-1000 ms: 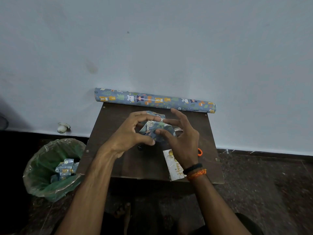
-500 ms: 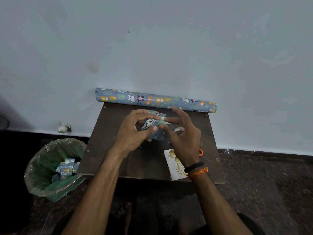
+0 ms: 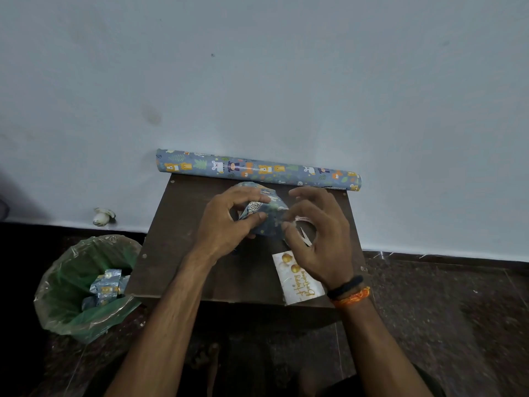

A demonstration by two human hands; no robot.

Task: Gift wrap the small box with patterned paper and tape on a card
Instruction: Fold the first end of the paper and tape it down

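Nearest the person, the white greeting card with gold lettering [image 3: 297,279] lies flat at the near right edge of the small dark wooden table [image 3: 177,265], partly under the right wrist. Over the last second the right hand [image 3: 317,239] has slid off the parcel's top toward its right end, fingertips now touching the paper there with fingers loosely spread, holding nothing. This suggests an end flap is being folded, so wrapping is not finished and the card waits. The left hand [image 3: 226,222] pinches the small box wrapped in blue animal-print paper [image 3: 264,210] between thumb and fingers, above the table's middle. A clear tape roll [image 3: 306,224] peeks behind the right hand. At the table's far edge lies the roll of matching patterned paper [image 3: 257,169].
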